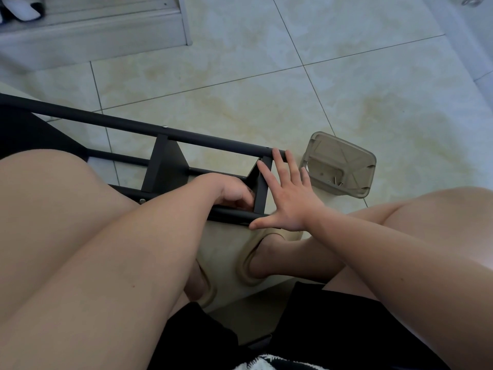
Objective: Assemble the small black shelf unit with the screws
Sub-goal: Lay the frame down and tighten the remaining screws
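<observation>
Bracing hand: the right hand [288,194] lies flat with fingers straight and splayed. It presses on the outer face of the end panel [262,182] and closes round nothing.
Working hand: the left hand [232,192] is tucked inside the frame on the inner side of that same panel, fingers curled. I cannot tell whether they pinch a screw, a tool or nothing, because the knuckles hide it.
Risk at the joint: a flat palm only pushes one way. If the panel shifts along the lower tube [232,215], its hole would likely drift off the tube's hole and a screw could start crooked.
Risk of a drop: the left fingers are working out of sight in a tight corner. A loose screw could slip through the open frame onto the floor tiles [266,108].
Risk of rolling: the shelf unit [165,166] lies on its side on round tubes, partly over the person's slippers [250,265]. A hard push from the right hand could likely rock or slide it.
Shelf unit relative to the hands: its near end sits between the two hands, and the rest runs away to the left past the left knee. The upper tube [133,124] ends at the right fingertips.
Screw supply: a clear container [365,166] stands on the floor just beside the right hand, past the frame's end. A few screws [337,182] lie in it.
</observation>
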`<action>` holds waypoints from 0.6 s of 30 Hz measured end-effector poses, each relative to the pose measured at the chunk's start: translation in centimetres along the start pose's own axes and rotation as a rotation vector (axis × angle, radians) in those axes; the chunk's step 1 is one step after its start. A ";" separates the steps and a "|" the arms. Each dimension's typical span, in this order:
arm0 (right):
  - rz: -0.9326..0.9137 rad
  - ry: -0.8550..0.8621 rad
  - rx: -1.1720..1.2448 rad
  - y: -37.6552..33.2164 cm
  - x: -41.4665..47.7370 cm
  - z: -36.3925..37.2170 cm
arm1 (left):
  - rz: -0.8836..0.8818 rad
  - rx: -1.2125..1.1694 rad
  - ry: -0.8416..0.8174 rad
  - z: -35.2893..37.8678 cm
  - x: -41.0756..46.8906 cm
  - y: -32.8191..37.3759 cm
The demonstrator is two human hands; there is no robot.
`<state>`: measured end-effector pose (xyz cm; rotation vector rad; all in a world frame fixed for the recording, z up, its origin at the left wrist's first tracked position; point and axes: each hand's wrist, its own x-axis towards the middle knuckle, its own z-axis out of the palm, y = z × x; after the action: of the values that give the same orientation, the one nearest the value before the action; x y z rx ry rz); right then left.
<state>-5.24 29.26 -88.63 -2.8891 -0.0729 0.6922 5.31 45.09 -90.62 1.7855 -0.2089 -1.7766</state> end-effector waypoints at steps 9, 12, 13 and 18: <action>0.001 -0.006 -0.005 0.0 0.0 -0.1 | -0.027 -0.003 0.025 0.0 0.3 0.0; 0.001 -0.012 -0.002 0.0 -0.1 -0.1 | -0.032 0.016 0.010 -0.1 0.2 0.0; 0.001 -0.013 -0.003 0.0 0.0 -0.1 | -0.029 0.020 0.008 -0.1 0.2 0.0; -0.002 -0.010 -0.006 -0.1 0.0 -0.1 | 0.017 -0.098 -0.052 -0.1 0.2 0.0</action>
<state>-5.24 29.31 -88.52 -2.8908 -0.0794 0.7070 5.37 45.05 -90.81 1.6655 -0.1553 -1.7917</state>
